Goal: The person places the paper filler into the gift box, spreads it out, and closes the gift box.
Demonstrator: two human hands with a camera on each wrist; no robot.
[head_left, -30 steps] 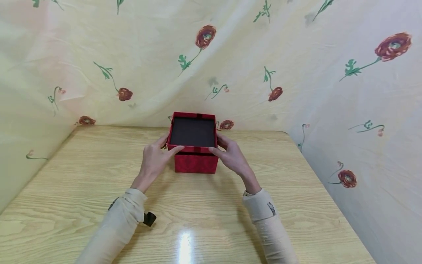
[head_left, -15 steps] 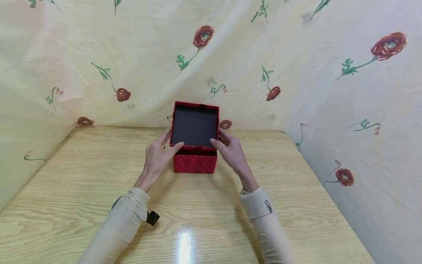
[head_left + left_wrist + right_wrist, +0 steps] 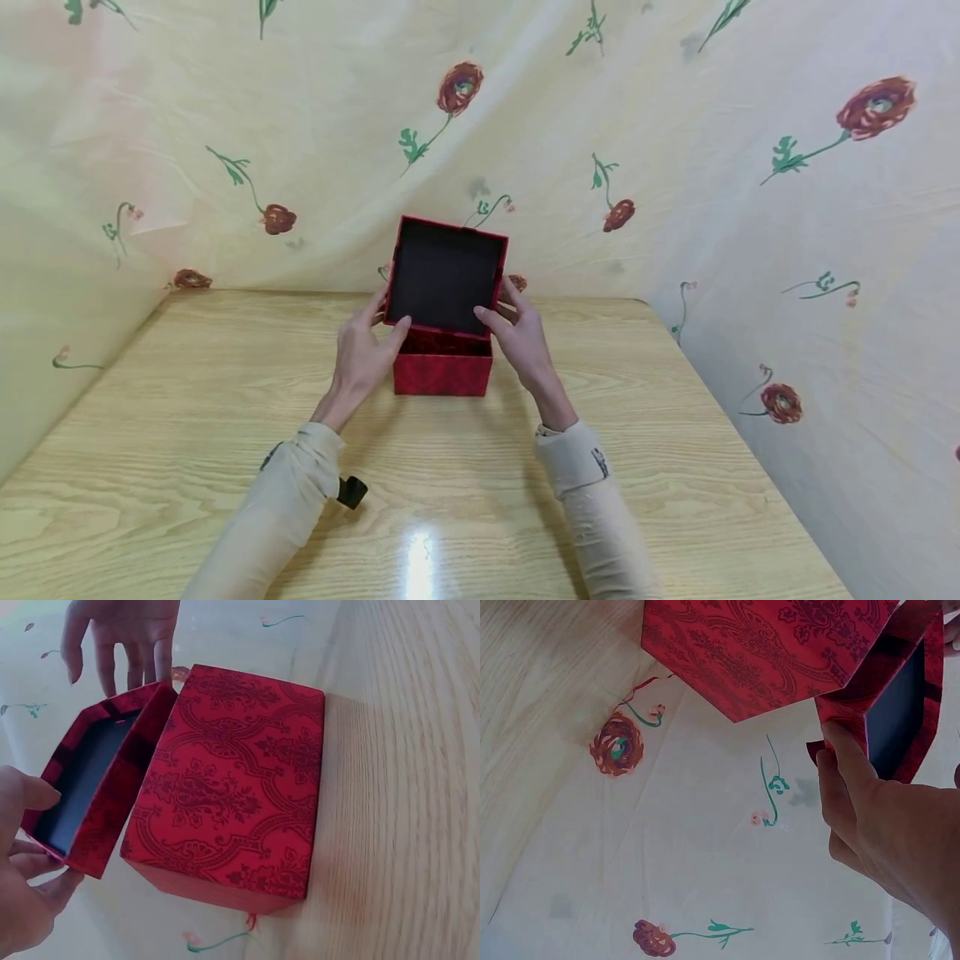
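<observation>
Both hands hold a shallow red box lid, its black inside turned up and facing the head camera, tilted above the back of a red box. My left hand grips the lid's left side, the thumb at the near rim and the fingers behind. On the other side, my right hand grips it in the same way. The box sits on the table with its dark opening partly showing under the lid. Dark scrollwork covers the box wall in the left wrist view. The right wrist view has the fingers against the lid's side.
A pale wooden table carries the box near its back edge. Floral cloth hangs behind and at both sides. By the left cuff is a small black object, partly hidden by the sleeve.
The lid has tipped up and back, its far edge rising and swinging slightly right. More of the box's opening shows below it. Both hands have kept their hold on the lid.
</observation>
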